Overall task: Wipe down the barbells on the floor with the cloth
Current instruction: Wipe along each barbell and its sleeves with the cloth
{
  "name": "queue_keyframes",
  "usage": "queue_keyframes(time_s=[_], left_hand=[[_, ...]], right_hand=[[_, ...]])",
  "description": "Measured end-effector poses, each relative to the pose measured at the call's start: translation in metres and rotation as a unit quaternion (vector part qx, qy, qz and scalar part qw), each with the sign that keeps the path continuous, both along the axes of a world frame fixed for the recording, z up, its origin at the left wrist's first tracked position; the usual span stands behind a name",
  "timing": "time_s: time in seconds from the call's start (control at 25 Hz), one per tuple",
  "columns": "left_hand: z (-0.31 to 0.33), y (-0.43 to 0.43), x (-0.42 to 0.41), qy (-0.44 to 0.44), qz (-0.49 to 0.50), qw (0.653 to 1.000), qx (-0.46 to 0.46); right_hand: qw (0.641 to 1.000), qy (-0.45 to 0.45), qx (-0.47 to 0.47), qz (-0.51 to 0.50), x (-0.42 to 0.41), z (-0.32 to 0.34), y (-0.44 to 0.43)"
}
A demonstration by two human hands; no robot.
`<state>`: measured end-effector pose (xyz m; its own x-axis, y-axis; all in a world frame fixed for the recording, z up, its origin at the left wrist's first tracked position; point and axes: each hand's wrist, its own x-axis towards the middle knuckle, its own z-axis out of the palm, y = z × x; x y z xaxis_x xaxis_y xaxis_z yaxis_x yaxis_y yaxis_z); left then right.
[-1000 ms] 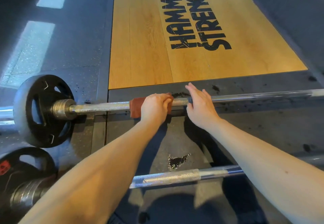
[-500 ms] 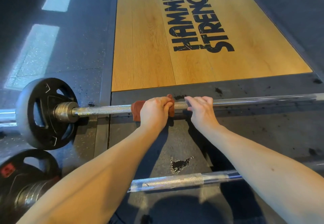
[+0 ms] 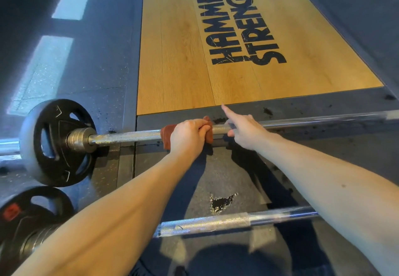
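The left hand [image 3: 190, 135] is wrapped tightly round the cloth [image 3: 166, 134], which is folded over the shaft of the far barbell [image 3: 129, 136]. A little of the cloth shows on either side of the knuckles. The right hand [image 3: 246, 131] sits on the same shaft just to the right of the left hand, its index finger pointing straight forward toward the wooden platform [image 3: 172, 59]. Its other fingers are bent, and it cannot be told whether they clasp the bar. The likely risk is that the bar rolls on its weight plate [image 3: 54, 141], out to the left of the cloth hand, if the right hand gives up its steadying hold while the left pushes along the shaft. The cloth may also snag and bunch on the rough grip section, leaving streaks. The stretch under the right hand could be missed, and the near barbell [image 3: 205, 225], lying below both forearms, looks not yet wiped. Half a second earlier all the right hand's fingers curled over the bar, and before that they lay flat. The left hand and cloth have stayed in the same spot.
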<state>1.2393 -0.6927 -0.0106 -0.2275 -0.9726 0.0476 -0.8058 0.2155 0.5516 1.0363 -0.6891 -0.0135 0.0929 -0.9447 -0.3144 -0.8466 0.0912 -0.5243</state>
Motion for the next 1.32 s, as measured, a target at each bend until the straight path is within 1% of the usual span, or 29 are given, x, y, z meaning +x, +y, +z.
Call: queue_keyframes(time_s=[0.04,0.12,0.16,0.2,0.24,0.28,0.36,0.4,0.44,0.52,0.6,0.68,0.72,0.84,0.92,1.0,1.04,1.16,1.24,1.32], left_hand=[[0.000,0.000,0.000,-0.001,0.002,1.000,-0.006],[-0.005,0.002,-0.001,0.014,-0.001,0.999,-0.030],[-0.010,0.003,-0.003,0.027,-0.006,0.999,-0.044],[-0.013,0.005,-0.006,0.035,-0.015,0.997,-0.060],[-0.017,0.005,-0.010,0.038,-0.028,0.996,-0.077],[-0.021,0.005,-0.015,0.039,-0.045,0.994,-0.091],[-0.029,0.005,-0.027,0.035,-0.077,0.989,-0.122],[-0.032,0.004,-0.031,0.030,-0.092,0.986,-0.136],[-0.033,0.001,-0.030,0.030,-0.104,0.983,-0.145],[-0.032,-0.004,-0.013,0.034,-0.121,0.980,-0.156],[-0.029,-0.005,0.023,0.026,-0.114,0.983,-0.141],[-0.027,-0.006,0.071,0.010,-0.096,0.988,-0.119],[-0.025,-0.006,0.098,0.000,-0.078,0.991,-0.110],[-0.011,-0.007,0.171,-0.014,0.027,0.997,-0.066],[-0.008,-0.009,0.188,-0.014,0.105,0.994,-0.029],[-0.008,-0.006,0.167,-0.002,0.153,0.988,-0.020],[-0.009,-0.003,0.145,0.007,0.149,0.988,-0.029],[-0.015,0.004,0.056,0.038,0.075,0.995,-0.045],[-0.015,0.004,0.003,0.042,0.034,0.998,-0.036],[-0.013,0.002,-0.020,0.040,-0.020,0.998,-0.031]], right_hand=[[0.997,0.011,-0.074,0.006,0.003,-0.005,0.008],[0.966,0.036,-0.254,0.031,0.008,-0.024,0.023],[0.954,0.042,-0.297,0.030,0.008,-0.035,0.027],[0.947,0.037,-0.319,0.029,0.006,-0.039,0.027],[0.948,0.020,-0.317,0.027,0.004,-0.039,0.026],[0.959,-0.007,-0.284,0.020,0.001,-0.037,0.025],[0.984,-0.081,-0.157,-0.002,-0.005,-0.026,0.027],[0.987,-0.107,-0.120,-0.020,-0.007,-0.020,0.028],[0.985,-0.121,-0.114,-0.047,-0.005,-0.016,0.027],[0.977,-0.103,-0.165,-0.082,0.012,-0.009,0.028],[0.969,-0.114,-0.208,-0.068,0.043,-0.006,0.028],[0.963,-0.141,-0.222,-0.059,0.070,-0.005,0.027],[0.962,-0.154,-0.214,-0.068,0.078,-0.006,0.027],[0.964,-0.178,-0.165,-0.105,0.077,-0.009,0.034],[0.970,-0.175,-0.131,-0.108,0.068,-0.011,0.042],[0.971,-0.183,-0.114,-0.101,0.061,-0.010,0.046],[0.970,-0.190,-0.114,-0.103,0.061,-0.008,0.046],[0.960,-0.214,-0.118,-0.140,0.062,0.003,0.041],[0.951,-0.220,-0.129,-0.172,0.061,0.006,0.039],[0.941,-0.234,-0.136,-0.201,0.059,0.004,0.038]])
